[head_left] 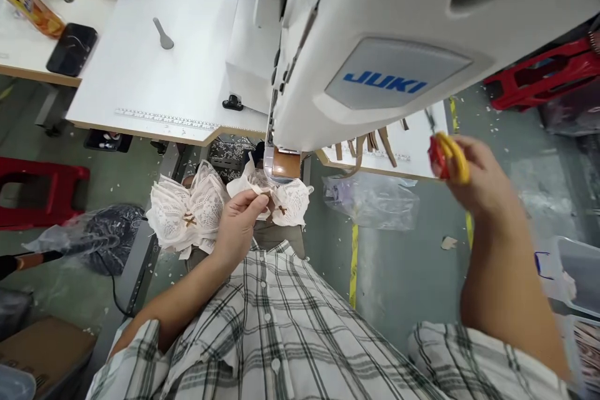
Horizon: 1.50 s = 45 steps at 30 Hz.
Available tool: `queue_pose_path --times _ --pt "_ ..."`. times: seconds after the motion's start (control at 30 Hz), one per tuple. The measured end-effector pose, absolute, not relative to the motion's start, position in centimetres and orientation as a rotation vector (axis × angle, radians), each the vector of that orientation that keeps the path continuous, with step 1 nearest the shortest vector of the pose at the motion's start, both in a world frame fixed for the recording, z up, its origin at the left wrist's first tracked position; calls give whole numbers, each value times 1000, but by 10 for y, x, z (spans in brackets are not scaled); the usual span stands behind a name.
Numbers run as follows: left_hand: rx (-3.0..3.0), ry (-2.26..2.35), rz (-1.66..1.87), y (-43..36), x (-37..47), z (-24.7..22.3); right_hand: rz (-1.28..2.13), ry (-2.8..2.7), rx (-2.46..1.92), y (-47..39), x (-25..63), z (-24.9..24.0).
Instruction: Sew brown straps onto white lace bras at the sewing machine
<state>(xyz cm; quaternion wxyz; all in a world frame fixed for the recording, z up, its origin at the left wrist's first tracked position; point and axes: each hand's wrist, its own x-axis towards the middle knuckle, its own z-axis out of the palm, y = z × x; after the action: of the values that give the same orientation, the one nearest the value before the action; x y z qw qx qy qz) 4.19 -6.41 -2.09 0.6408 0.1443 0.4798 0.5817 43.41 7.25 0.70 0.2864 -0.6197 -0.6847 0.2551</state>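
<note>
Pinching a white lace bra (291, 203) just nearer than the sewing machine (375, 75), the left hand (239, 222) should grip lightly to avoid stretching the lace, while the right hand (482, 175), curled round scissors (452, 158) by the desk's (417, 137) right end, should angle the blades clear.
</note>
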Motion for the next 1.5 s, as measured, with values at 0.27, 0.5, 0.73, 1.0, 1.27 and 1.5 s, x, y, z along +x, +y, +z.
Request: queue_pose_path --times 0.27,0.5,0.73,1.0,1.27,1.5 --pt "500 1107 1386 -70 49 -31 722 -2302 -1334 -92 287 32" --pt "555 1081 1415 -74 46 -29 572 -2326 -1240 -80 258 16" --pt "530 1109 1422 -75 41 -32 614 -2355 -1248 -82 252 18" --pt "513 1145 1397 -75 40 -38 560 -2400 -1263 -82 250 18" --pt "524 1157 1381 -72 39 -38 587 -2369 -1270 -83 251 15" --pt "558 1115 1367 -69 39 -38 699 -2326 -1289 -83 252 16"
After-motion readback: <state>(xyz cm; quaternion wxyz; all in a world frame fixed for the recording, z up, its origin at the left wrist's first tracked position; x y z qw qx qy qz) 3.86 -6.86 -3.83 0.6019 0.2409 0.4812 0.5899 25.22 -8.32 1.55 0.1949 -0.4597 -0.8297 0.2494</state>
